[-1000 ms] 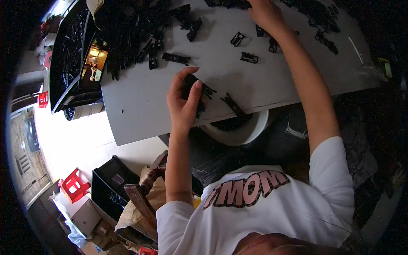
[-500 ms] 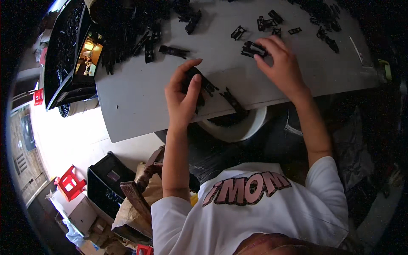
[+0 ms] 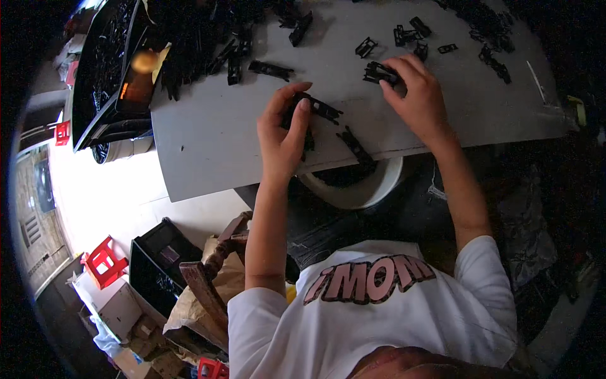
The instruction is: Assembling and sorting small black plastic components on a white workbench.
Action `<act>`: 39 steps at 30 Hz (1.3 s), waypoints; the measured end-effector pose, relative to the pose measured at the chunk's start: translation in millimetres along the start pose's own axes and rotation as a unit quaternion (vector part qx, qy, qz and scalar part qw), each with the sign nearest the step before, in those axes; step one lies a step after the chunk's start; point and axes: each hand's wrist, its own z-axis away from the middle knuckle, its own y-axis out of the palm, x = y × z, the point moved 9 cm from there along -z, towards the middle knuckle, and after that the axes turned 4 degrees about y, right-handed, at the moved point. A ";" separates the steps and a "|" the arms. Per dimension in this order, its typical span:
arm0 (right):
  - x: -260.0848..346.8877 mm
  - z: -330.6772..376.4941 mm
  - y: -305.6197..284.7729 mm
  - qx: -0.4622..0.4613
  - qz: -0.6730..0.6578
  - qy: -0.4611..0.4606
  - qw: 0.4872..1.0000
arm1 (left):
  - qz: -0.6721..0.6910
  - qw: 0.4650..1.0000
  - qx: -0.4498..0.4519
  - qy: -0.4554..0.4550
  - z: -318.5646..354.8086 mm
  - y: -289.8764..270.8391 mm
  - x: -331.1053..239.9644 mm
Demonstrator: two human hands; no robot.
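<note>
My left hand (image 3: 281, 129) is closed around a slim black plastic part (image 3: 325, 111), which sticks out past the thumb toward the right. More black plastic shows beneath that palm, mostly hidden by the hand. Over the table's middle right, my right hand (image 3: 418, 95) pinches a black plastic frame-like part (image 3: 380, 74) between thumb and fingers. Between the hands, another long black part (image 3: 355, 146) lies at the table's near edge, partly beyond it. A similar black part (image 3: 271, 69) rests just beyond my left fingers.
The grey table (image 3: 208, 142) bears a big heap of black parts (image 3: 189, 44) at far left and several loose pieces (image 3: 411, 33) at far right. A white bucket (image 3: 385, 186) sits under the near edge. A lit phone (image 3: 136, 91) leans at left, beside a black bin (image 3: 101, 76).
The whole view has shifted slightly, moving the table and heap a little right and up. The part in my left hand now points more to the right. Both hands keep their hold.
</note>
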 end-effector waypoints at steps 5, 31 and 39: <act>2.5 2.6 8.4 0.003 0.044 -0.043 0.998 | -0.022 0.999 -0.011 0.025 -0.8 0.0 -0.9; 69.2 -2.1 20.2 0.055 -0.118 -0.028 0.991 | 0.034 0.998 -0.051 0.015 0.9 -4.2 4.2; 45.3 4.8 42.2 0.176 -0.260 0.072 0.947 | 0.152 0.988 -0.014 -0.018 6.5 0.3 5.6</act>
